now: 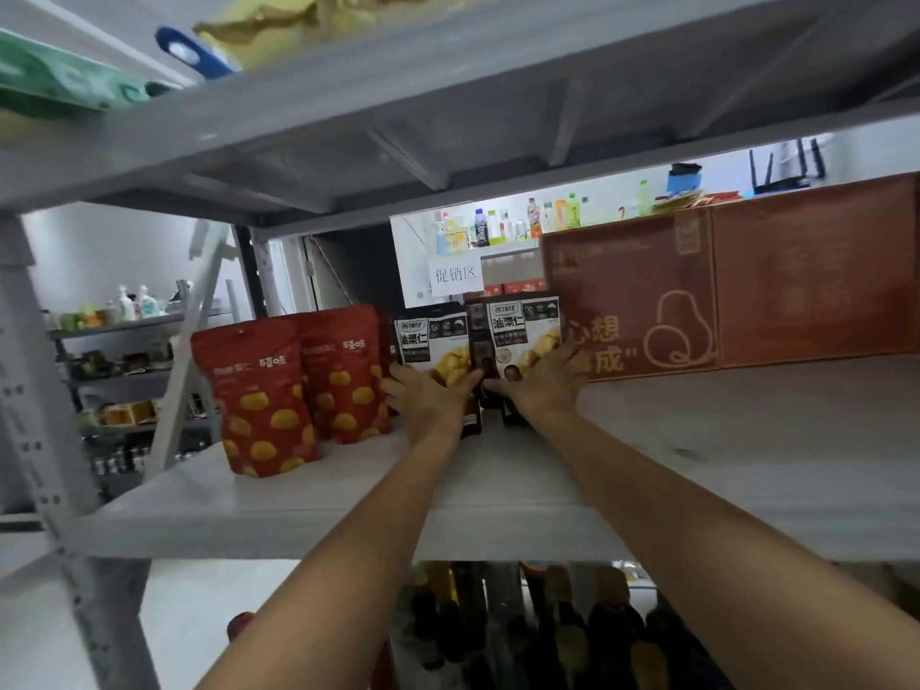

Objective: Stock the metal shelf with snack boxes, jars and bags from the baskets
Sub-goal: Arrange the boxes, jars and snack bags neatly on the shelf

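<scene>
The left box is pressed by the left hand, the right box by the right hand, fingers laid flat. Both are stood on the shelf, 2 bags left of the fingers. Judged light, stiff, tippy: best held by the sides.
</scene>
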